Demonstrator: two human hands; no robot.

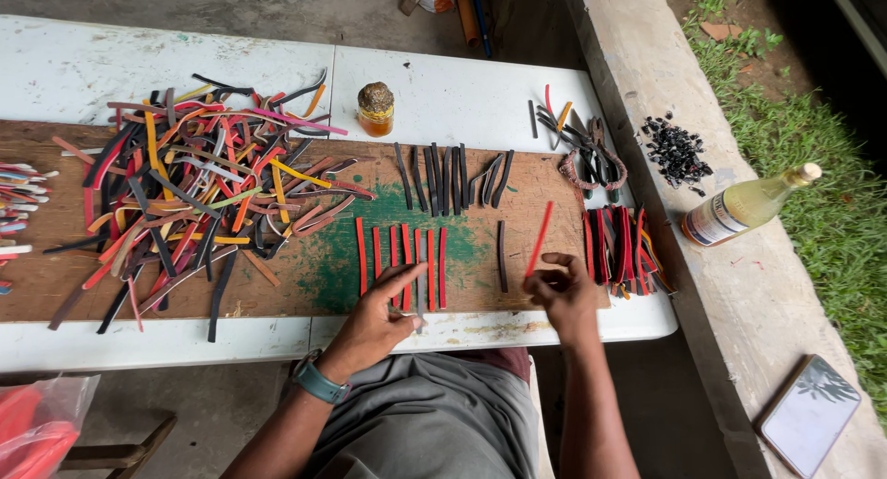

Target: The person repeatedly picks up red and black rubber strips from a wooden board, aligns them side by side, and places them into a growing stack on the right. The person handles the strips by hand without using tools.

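Near the table's [517,82] front edge, the right hand [564,299] pinches a red strip [540,239] upright. The left hand [374,322], fingers loose, rests on the row of red strips [402,257]. A small jar [375,109] holds amber liquid.

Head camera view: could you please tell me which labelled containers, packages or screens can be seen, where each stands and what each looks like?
Bottle: lying on the concrete ledge at right, clear with pale yellow liquid, white-and-red label, light cap.
Small jar: upright on the white table behind the board, amber, crusted dark lid.
Flat device: on the ledge, lower right, rectangular, glossy reflecting face, brown edge.
Plastic bag: lower left corner, clear over red.
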